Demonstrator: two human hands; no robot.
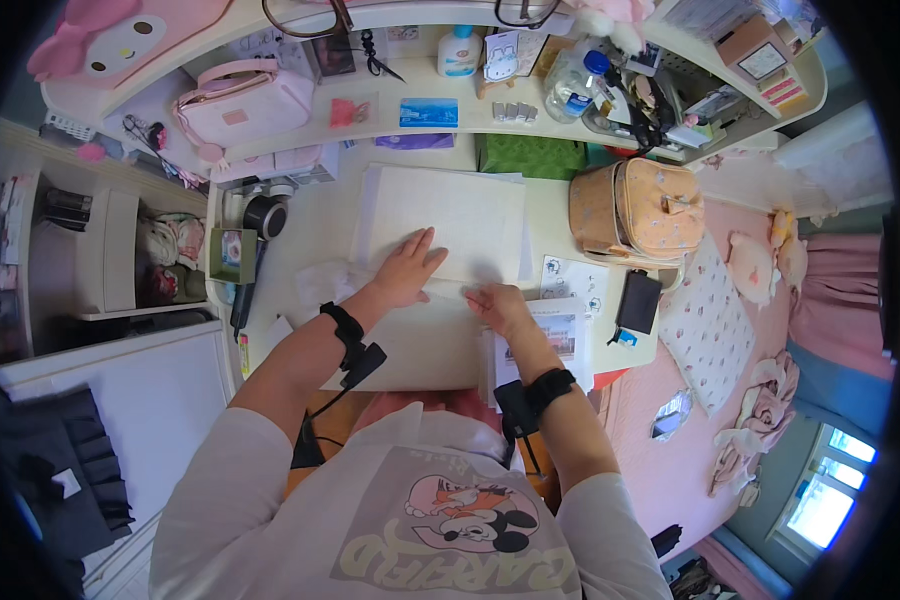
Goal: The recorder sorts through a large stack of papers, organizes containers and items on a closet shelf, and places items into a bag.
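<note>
Centrally on the desk [315,225] lay a large white sheet of paper [450,215], its far edge near a green box [530,155] at the back edge of the desk. The left hand [405,270] rested flat on the near edge of that sheet, fingers spread wide and palm down, gripping nothing. The right hand [498,305] lay just beside it toward the right, fingers curled narrow and pressing on the edge of a second, cream-coloured sheet [425,345] that reached to the near edge of the desk; whether it pinched the paper could not be told. Both wrists carried black straps with small black units attached.

Under the right forearm, a stack of printed leaflets [560,335] lay at the near right corner of the desk. A tan quilted case [635,210] stood at the right edge, with a black pouch [638,300] just in front of it. Along the left edge stood a black hair dryer [260,220] and a small green carton [232,255]. A pink handbag [245,105] and a clear bottle with a blue cap [575,85] stood on the shelf behind the desk.
</note>
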